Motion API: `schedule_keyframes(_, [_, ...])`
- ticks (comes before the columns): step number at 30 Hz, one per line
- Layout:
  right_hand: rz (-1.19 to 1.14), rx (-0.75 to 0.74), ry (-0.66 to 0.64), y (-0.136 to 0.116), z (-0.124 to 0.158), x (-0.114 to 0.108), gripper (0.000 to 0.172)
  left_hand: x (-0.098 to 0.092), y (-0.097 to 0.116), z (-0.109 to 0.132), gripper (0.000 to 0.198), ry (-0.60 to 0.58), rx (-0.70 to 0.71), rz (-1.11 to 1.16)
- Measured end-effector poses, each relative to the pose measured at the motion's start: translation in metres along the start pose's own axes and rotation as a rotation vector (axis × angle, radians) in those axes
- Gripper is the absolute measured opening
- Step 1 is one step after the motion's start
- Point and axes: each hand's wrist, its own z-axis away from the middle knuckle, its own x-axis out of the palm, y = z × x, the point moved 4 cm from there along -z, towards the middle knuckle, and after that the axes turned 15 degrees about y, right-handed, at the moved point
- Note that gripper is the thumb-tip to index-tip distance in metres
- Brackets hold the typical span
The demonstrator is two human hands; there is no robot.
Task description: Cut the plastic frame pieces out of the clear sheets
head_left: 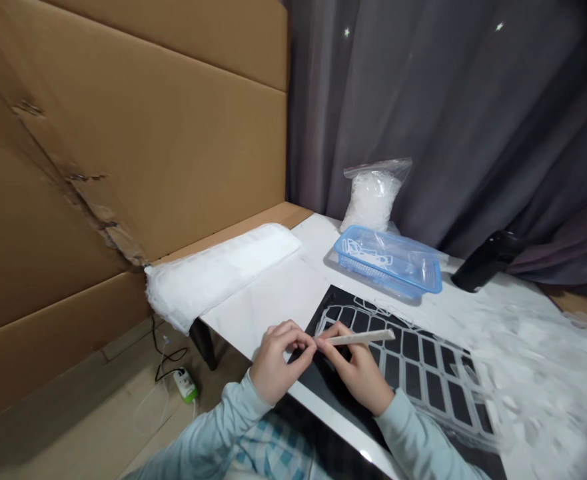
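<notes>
A pale flat stick [360,338], perhaps wood, lies across my fingers above a black mat [313,380]. My right hand [356,367] grips it near its left end. The fingertips of my left hand [279,360] pinch that same end. On the mat lies a white grid-like sheet [423,373] with dark rectangular openings, partly hidden by my right hand. A blue plastic basket [388,260] holding white pieces stands beyond the mat, with a clear bag of white shreds [373,197] behind it.
The white table [268,307] meets a cardboard wall [138,133] at left and a grey curtain [448,100] behind. A white padded roll [218,277] lies along its left side, a black bottle [488,260] stands at right, and white scraps [538,373] cover the right. A plug [186,385] sits on the floor.
</notes>
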Motion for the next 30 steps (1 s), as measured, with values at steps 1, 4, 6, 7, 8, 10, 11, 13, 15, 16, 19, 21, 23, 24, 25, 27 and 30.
schedule_keyframes(1, [-0.014,0.015,0.000,0.000,0.000,0.000,0.028,0.000,0.000,0.000,0.017,0.001,0.000,0.000])
schedule_keyframes(4, [-0.077,0.100,0.009,0.003,-0.003,-0.003,0.032,-0.003,0.000,-0.004,0.016,-0.001,0.002,0.002])
schedule_keyframes(6, [-0.116,0.155,0.017,0.005,-0.005,-0.006,0.034,-0.005,-0.002,-0.008,0.016,-0.006,0.003,0.005])
schedule_keyframes(7, [-0.130,0.173,0.018,0.006,-0.007,-0.007,0.035,-0.006,-0.002,-0.010,0.016,-0.011,0.005,0.004])
schedule_keyframes(8, [-0.138,0.182,0.017,0.006,-0.007,-0.008,0.036,-0.008,-0.003,-0.012,0.016,-0.014,0.008,0.001])
schedule_keyframes(10, [-0.143,0.185,0.010,0.006,-0.008,-0.009,0.038,-0.009,-0.004,-0.014,0.015,-0.022,0.014,-0.010])
schedule_keyframes(11, [-0.143,0.185,0.006,0.006,-0.008,-0.009,0.039,-0.009,-0.005,-0.014,0.014,-0.027,0.016,-0.017])
schedule_keyframes(13, [-0.137,0.179,-0.004,0.004,-0.008,-0.009,0.039,-0.008,-0.006,-0.012,0.013,-0.033,0.021,-0.032])
schedule_keyframes(15, [-0.128,0.169,-0.011,0.003,-0.007,-0.008,0.038,-0.007,-0.008,-0.010,0.013,-0.037,0.023,-0.046])
schedule_keyframes(16, [-0.124,0.165,-0.013,0.002,-0.006,-0.008,0.037,-0.007,-0.008,-0.010,0.012,-0.038,0.023,-0.051])
schedule_keyframes(19, [-0.112,0.153,-0.013,0.001,-0.005,-0.007,0.034,-0.006,-0.009,-0.008,0.012,-0.043,0.020,-0.064])
schedule_keyframes(21, [-0.104,0.145,-0.012,0.001,-0.004,-0.006,0.032,-0.007,-0.010,-0.008,0.010,-0.037,0.014,-0.078])
schedule_keyframes(23, [-0.096,0.136,-0.014,0.001,-0.003,-0.006,0.029,-0.007,-0.010,-0.009,0.007,-0.025,0.007,-0.095])
schedule_keyframes(24, [-0.092,0.131,-0.016,0.001,-0.002,-0.005,0.028,-0.007,-0.010,-0.009,0.005,-0.021,0.003,-0.103])
schedule_keyframes(25, [-0.088,0.127,-0.014,0.001,-0.002,-0.005,0.027,-0.006,-0.011,-0.009,0.004,-0.018,-0.001,-0.110])
schedule_keyframes(27, [-0.082,0.120,-0.010,0.001,-0.001,-0.004,0.026,-0.005,-0.011,-0.009,0.003,-0.021,-0.007,-0.120])
schedule_keyframes(30, [-0.070,0.104,-0.014,0.000,-0.001,-0.004,0.024,-0.003,-0.012,-0.009,0.005,-0.030,-0.011,-0.136])
